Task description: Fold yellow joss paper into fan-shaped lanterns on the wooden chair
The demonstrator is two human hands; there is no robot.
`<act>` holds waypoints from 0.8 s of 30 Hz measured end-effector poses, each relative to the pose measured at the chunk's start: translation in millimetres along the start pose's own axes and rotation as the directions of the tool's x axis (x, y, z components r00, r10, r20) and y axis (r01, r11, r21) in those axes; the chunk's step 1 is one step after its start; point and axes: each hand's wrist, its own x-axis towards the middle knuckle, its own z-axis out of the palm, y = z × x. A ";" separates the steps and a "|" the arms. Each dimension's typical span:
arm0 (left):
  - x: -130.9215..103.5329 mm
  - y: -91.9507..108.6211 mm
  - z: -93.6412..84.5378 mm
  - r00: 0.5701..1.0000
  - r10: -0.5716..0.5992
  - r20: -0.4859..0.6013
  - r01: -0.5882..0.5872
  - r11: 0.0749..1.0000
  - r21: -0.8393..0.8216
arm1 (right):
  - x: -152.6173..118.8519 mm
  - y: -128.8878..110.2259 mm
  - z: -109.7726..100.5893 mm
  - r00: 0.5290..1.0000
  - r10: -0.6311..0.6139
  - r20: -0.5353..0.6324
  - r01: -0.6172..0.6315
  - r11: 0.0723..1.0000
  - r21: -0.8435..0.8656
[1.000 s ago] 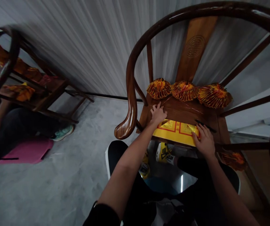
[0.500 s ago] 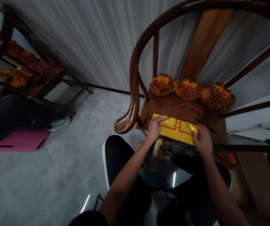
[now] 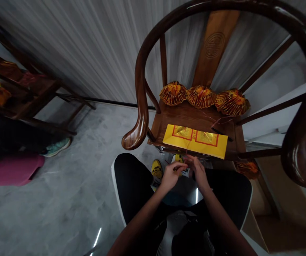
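My left hand (image 3: 171, 175) and my right hand (image 3: 198, 172) meet in front of the chair seat, their fingertips pinched together. A thin reddish string (image 3: 187, 147) rises from between them across the yellow paper; its ends are hard to make out. The yellow paper (image 3: 208, 150), printed with red frames and gold patches, lies flat along the front of the wooden seat (image 3: 179, 113), just beyond my fingers. Neither hand touches it. Behind the paper rest a dark slim stick (image 3: 223, 135) and loose red strings (image 3: 219, 121).
Three pleated gold-and-orange paper bundles (image 3: 201, 96) line the back of the seat. Another bundle (image 3: 247, 169) sits lower right, near a cardboard box (image 3: 288, 192). The chair's curved armrest (image 3: 138, 131) juts out at left. Further left, a person's leg (image 3: 14, 137) is beside a pink stool (image 3: 14, 170).
Both hands have left the ends of the yellow paper and come together nearer my body, with string at the fingertips. The view has shifted, and the co-worker's hand is out of sight.
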 end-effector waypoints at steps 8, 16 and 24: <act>-37.7 -8.4 3.3 0.958 -0.112 0.265 0.099 0.993 0.062 | 13.8 -46.7 -4.1 0.996 0.058 0.066 -0.078 0.934 0.348; -60.1 -26.5 -33.4 0.971 -0.179 0.160 0.142 0.965 0.219 | 18.7 -89.0 -46.9 0.997 -0.067 -0.023 0.071 0.932 0.357; -75.5 -17.7 -103.6 0.986 -0.140 -0.085 0.161 0.927 0.338 | -2.7 -136.2 -90.5 0.972 -0.175 -0.155 0.221 0.904 0.367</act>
